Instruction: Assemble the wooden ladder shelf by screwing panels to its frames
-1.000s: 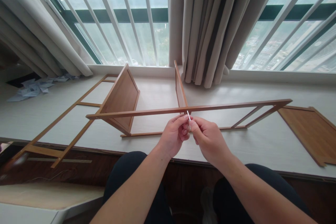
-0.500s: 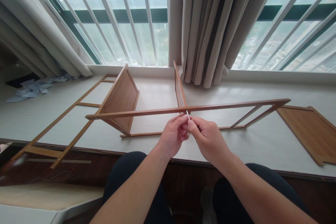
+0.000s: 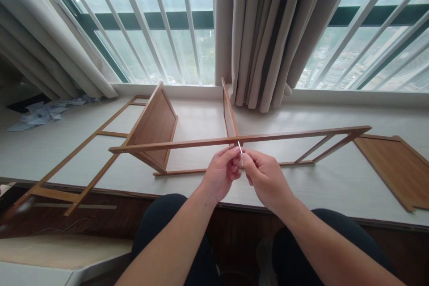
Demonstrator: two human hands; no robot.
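A thin silver rod, which looks like a hex key [image 3: 240,146], points up to the underside of a long wooden rail. My right hand [image 3: 264,176] is closed on its lower part with thumb and fingers. My left hand [image 3: 221,172] is pinched around the same key from the other side, fingertips just below the rail. The rail belongs to a wooden side frame [image 3: 187,144] raised on edge over the white ledge. Two wooden panels join it: a wide panel [image 3: 156,125] at left and a narrow-looking panel [image 3: 229,109] behind my hands. Fingers hide the key's lower end.
Another ladder-like wooden frame [image 3: 90,132] lies at left, overhanging the ledge [image 3: 197,190]. A loose wooden panel [image 3: 398,165] rests at right. Crumpled papers [image 3: 43,112] lie at far left. Curtains [image 3: 264,35] and barred windows stand behind. A pale box-like surface [image 3: 63,250] is at lower left.
My right hand has shifted slightly, with its fingers loosened a little around the key. The left hand and the wooden frame stay where they were.
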